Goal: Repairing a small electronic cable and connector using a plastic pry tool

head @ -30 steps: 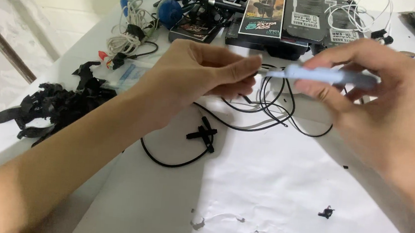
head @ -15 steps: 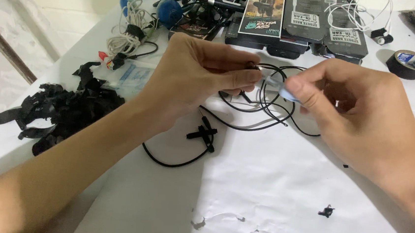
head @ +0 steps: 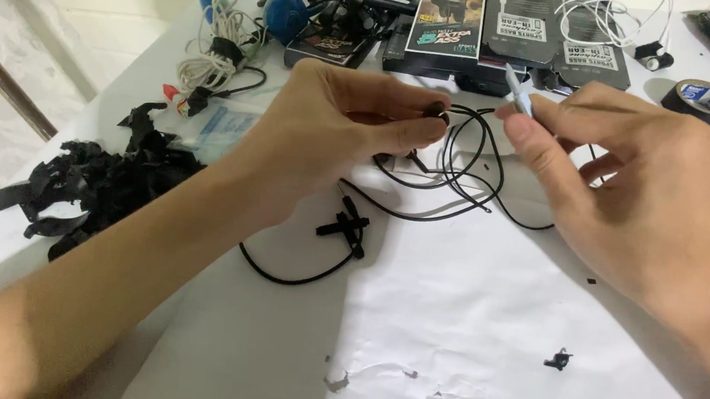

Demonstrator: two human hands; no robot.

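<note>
Both bare forearms reached in from the lower corners, the left hand curled with thumb and fingertips pinched together, the right hand opposite it, its thumb and forefinger likewise pinched.

The cable is black on the white table. Left of the cable lie black tape scraps; beyond it a blue foam earpad, a white cord bundle and a black tape roll.
</note>
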